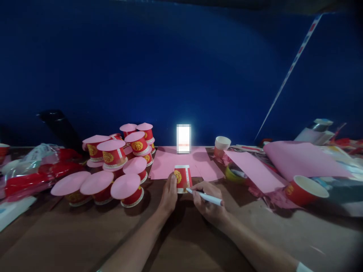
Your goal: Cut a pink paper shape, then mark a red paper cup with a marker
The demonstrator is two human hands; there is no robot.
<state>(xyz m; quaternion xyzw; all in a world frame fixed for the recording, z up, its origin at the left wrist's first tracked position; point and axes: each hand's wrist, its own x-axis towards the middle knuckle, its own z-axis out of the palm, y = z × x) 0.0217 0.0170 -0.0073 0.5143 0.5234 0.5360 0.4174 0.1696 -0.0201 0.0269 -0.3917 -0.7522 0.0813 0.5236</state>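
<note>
My left hand (pixel 169 193) holds a red paper cup (pixel 183 177) with a gold round emblem and a white strip down its side. Its thumb lies along the cup's left edge. In my right hand (pixel 209 200) is a white pen (pixel 208 197), gripped like a writing tool, its tip at the lower right of the cup. Whether the tip touches the cup I cannot tell. Just behind the cup lie pink paper sheets (pixel 164 162). To the left stand several red cups topped with pink paper discs (pixel 125 186), some stacked on one another.
A bright, blurred-out screen (pixel 183 139) stands at the back centre. On the right are a white-rimmed cup (pixel 222 142), a tipped red cup (pixel 304 192), a yellow tape roll (pixel 235 173) and curled pink paper (pixel 300 160). Red plastic-wrapped packs (pixel 36 175) lie at far left.
</note>
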